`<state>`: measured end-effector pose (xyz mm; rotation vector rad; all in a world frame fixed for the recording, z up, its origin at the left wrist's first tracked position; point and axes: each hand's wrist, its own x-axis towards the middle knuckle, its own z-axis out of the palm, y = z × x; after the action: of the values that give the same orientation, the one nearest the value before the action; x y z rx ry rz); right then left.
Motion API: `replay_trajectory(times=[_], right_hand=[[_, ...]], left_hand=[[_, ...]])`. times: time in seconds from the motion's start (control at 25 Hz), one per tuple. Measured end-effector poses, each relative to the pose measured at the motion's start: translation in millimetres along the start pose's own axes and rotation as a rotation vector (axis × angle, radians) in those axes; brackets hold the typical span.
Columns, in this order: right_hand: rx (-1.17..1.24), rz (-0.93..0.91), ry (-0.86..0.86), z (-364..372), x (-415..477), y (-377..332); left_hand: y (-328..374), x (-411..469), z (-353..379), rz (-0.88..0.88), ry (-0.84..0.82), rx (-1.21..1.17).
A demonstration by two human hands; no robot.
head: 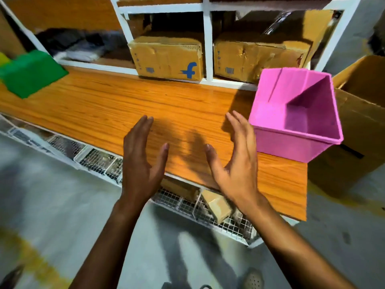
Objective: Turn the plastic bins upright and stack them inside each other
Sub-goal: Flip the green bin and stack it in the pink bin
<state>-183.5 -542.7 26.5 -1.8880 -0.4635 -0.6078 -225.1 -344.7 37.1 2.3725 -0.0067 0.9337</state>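
Note:
A pink plastic bin (277, 140) stands upright with nothing inside it on the right end of the wooden table (116, 105). At the far left a green bin (31, 74) lies upside down on the table, with a yellow one (3, 58) just showing behind it at the frame edge. My left hand (141, 161) and my right hand (235, 161) hover over the table's front edge, palms facing each other, fingers spread, holding nothing. My right hand is just left of the pink bin and apart from it.
White shelving behind the table holds cardboard boxes (166, 57) and dark folded cloth (70, 44). A large open carton (358, 122) stands right of the table. Wire baskets (187, 203) with small boxes sit under the table's front edge.

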Motion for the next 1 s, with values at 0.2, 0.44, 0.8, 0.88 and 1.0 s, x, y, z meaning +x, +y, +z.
replay_trajectory(times=[0.2,0.44,0.8,0.88,1.0], right_hand=[[0.081,-0.022,-0.187,113.8,-67.9,-62.5],[0.031,-0.169,-0.485,260.0,-142.5,-103.2],[-0.082,-0.217,-0.898,434.2,-175.1,-131.9],[-0.045,-0.207,-0.958,478.3,-173.3,-145.2],[-0.003,-0.244,-0.999,553.0,-161.4,-158.8]], left_hand=[[-89.6,-73.1,-96.4,-0.133,0.045,0.053],[-206.3,-147.7,-183.3,-0.313,0.039,0.203],[-344.4,-220.9,-284.3,-0.631,0.110,0.441],[-378.5,-219.9,-298.6,-0.686,0.103,0.460],[-440.6,-201.2,-316.9,-0.728,0.096,0.483]])
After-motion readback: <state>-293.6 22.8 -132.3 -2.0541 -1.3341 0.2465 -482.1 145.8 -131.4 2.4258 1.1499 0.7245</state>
